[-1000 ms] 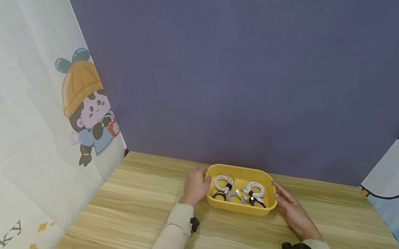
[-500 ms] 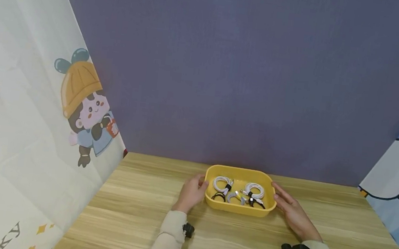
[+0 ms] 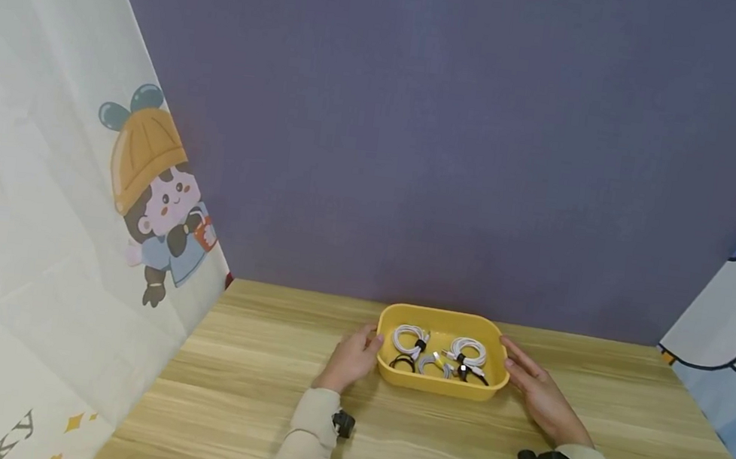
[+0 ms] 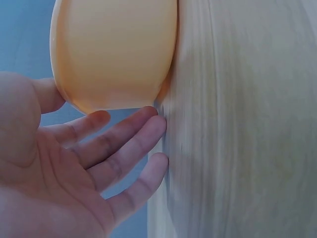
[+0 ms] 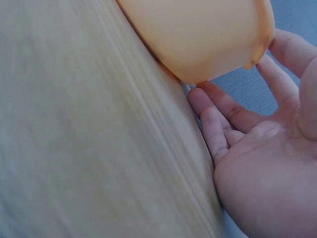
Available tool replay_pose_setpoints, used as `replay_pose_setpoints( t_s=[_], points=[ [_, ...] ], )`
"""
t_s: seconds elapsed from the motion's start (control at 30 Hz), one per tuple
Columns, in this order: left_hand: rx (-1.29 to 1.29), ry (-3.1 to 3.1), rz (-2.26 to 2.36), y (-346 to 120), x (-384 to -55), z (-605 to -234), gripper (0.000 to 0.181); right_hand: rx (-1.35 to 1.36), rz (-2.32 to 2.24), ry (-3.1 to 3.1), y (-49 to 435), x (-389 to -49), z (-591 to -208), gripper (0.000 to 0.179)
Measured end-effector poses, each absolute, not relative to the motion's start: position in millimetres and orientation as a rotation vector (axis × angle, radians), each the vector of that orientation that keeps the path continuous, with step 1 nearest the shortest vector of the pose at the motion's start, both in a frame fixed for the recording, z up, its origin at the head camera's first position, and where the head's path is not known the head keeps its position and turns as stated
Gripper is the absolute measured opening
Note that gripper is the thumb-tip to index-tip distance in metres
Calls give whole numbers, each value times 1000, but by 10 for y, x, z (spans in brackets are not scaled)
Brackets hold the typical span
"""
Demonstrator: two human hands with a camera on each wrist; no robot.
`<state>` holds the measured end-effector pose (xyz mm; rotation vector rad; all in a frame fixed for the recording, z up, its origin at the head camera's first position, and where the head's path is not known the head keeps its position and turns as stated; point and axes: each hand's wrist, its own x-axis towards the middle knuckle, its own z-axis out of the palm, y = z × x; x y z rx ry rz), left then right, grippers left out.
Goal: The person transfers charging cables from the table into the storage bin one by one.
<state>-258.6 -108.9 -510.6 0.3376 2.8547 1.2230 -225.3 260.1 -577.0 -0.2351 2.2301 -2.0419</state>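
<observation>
A yellow plastic basket (image 3: 439,387) stands on the table near its back edge. Inside it lie two white coiled cables (image 3: 469,342) with black ties, a grey cable (image 3: 426,360) with a yellow part and two black cables (image 3: 403,359). My left hand (image 3: 350,358) touches the basket's left end; in the left wrist view its thumb meets the rim and its extended fingers lie by the end wall (image 4: 114,54). At the right end, my right hand (image 3: 542,401) touches the basket with thumb and fingertips, the lower fingers (image 5: 213,131) resting by the table.
The wood-grain table (image 3: 240,397) ends at a dark purple-grey panel (image 3: 418,152) close behind the basket. Printed white sheets (image 3: 39,184) flank the table on both sides. A black wrist camera (image 3: 343,423) sits on each beige sleeve (image 3: 311,427).
My left hand has shifted slightly left and toward me, its thumb drawn back from over the rim to the outside. The right hand and basket have hardly moved.
</observation>
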Motion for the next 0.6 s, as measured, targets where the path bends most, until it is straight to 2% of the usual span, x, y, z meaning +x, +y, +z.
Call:
replay_pose_setpoints(
  t_s=[0.6],
  points=[
    [355,2880,1224,-1073,-2567,-5099,46,-222,-2040,2261,2641,-2249,-5770,63]
  ],
)
